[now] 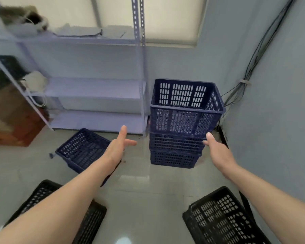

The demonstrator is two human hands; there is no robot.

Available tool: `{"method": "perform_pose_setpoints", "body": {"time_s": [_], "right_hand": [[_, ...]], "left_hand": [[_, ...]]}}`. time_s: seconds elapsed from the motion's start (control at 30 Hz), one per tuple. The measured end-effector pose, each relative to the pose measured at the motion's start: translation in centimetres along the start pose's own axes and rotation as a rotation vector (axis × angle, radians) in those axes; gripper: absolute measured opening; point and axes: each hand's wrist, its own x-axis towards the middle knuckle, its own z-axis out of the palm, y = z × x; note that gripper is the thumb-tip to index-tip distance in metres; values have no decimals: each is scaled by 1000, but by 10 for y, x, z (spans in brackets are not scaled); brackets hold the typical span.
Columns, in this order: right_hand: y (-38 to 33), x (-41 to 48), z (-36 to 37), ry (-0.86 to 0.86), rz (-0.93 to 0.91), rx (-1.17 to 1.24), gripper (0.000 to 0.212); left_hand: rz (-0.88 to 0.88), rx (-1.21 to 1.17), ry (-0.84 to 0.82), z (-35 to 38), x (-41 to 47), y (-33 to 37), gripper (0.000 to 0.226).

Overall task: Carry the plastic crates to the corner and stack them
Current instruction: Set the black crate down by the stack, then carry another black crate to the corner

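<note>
both hands are spread and hold nothing: the left hand [119,147] hovers over the glossy grey tiled floor [139,184], the right hand [217,148] just beside the stack of dark blue perforated plastic crates [181,124] in the corner by the pale metal shelving [95,95]. another empty blue crate [81,148] lies left; two black crates [217,217] sit nearer.

My left forearm hides part of the left black crate [42,196] and a corner of the lone blue crate [81,148]. The bottom edge cuts off both black crates. Shelf [95,37] contents at upper left are blurred.
</note>
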Motion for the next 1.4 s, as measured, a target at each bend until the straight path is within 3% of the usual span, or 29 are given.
{"method": "perform_pose_setpoints", "body": {"time_s": [0.1,0.2,0.47,0.67,0.73,0.83,0.87,1.03,1.17,1.4], "right_hand": [[-46,-7,54,-42,-25,-17,80],[-92,-13,110,-97,-85,-65,72],[-192,-37,259,-296,-224,-109,81],[-250,-59,349,-472,-383,-168,68],[-264,-59,377,-537,-448,-207,73],[-281,-51,420,-644,-502,-283,98],[-285,-47,435,-679,-540,-334,106],[-311,-24,506,-865,-782,-621,127],[-323,1,555,-953,-912,-788,125],[-319,34,624,-987,-1087,-1097,112]], "left_hand": [[-17,-49,72,-65,-5,-33,88],[-49,-91,142,-129,-12,-65,87],[-108,-236,366,-272,-40,-148,81],[-209,-296,490,-343,-69,-201,71],[-204,-285,529,-357,-76,-217,73],[-207,-290,550,-374,-85,-237,127],[-219,-271,565,-380,-87,-241,135],[-340,-70,622,-398,-73,-266,129],[-490,226,632,-400,-52,-288,119],[-703,340,602,-380,-18,-328,118]]}}
